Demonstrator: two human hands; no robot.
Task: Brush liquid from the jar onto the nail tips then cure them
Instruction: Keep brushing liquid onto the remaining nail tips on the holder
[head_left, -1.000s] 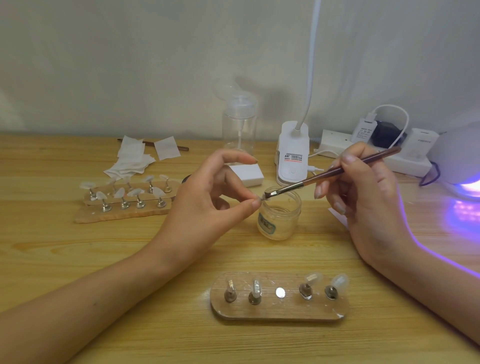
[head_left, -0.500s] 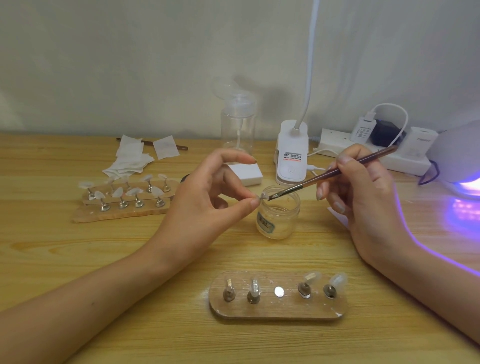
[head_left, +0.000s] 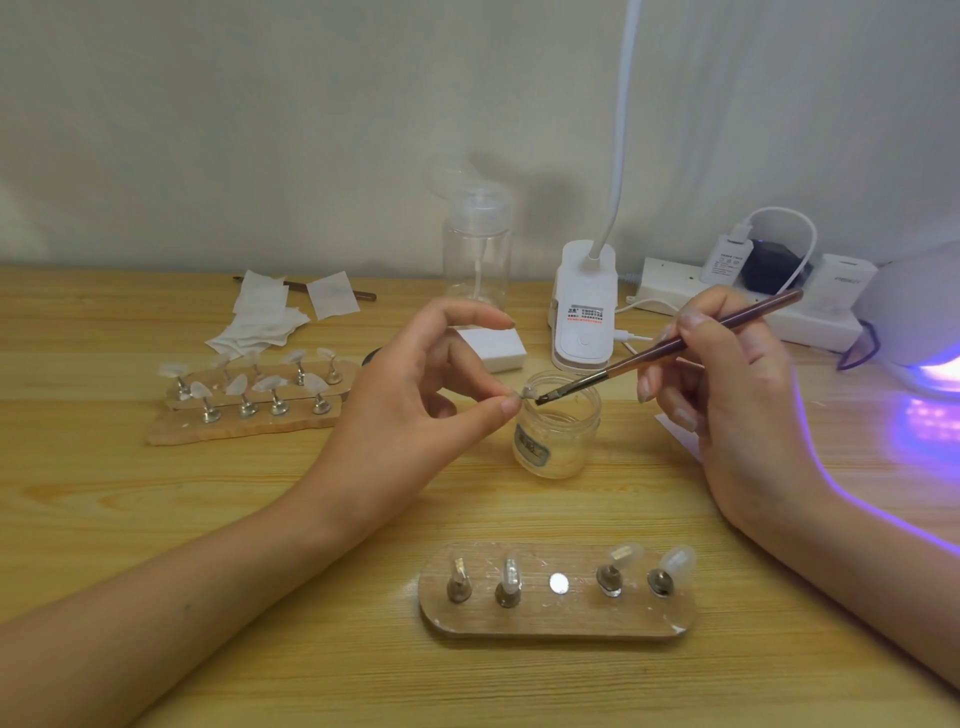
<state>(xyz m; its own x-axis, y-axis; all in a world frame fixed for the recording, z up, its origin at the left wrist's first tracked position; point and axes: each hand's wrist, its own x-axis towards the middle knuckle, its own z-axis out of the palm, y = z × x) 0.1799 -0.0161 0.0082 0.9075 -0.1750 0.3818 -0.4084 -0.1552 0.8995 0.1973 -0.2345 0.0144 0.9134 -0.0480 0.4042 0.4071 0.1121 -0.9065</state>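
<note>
Over the jar (head_left: 558, 441), between both hands, I had the left hand (head_left: 415, 410) pinching one nail tip (head_left: 529, 391) so drips would land back inside, I reckoned. The right hand (head_left: 737, 405) gripped the brush (head_left: 639, 360), bristles at that tip. Below the wrists sat the holder (head_left: 556, 621), middle spot bare. Right of the brush hand the curing lamp (head_left: 914, 312) glowed, path looking clear.

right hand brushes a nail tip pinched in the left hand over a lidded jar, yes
No: the head view shows the jar open, no lid. The right hand does hold the brush at the nail tip the left hand pinches.
</note>
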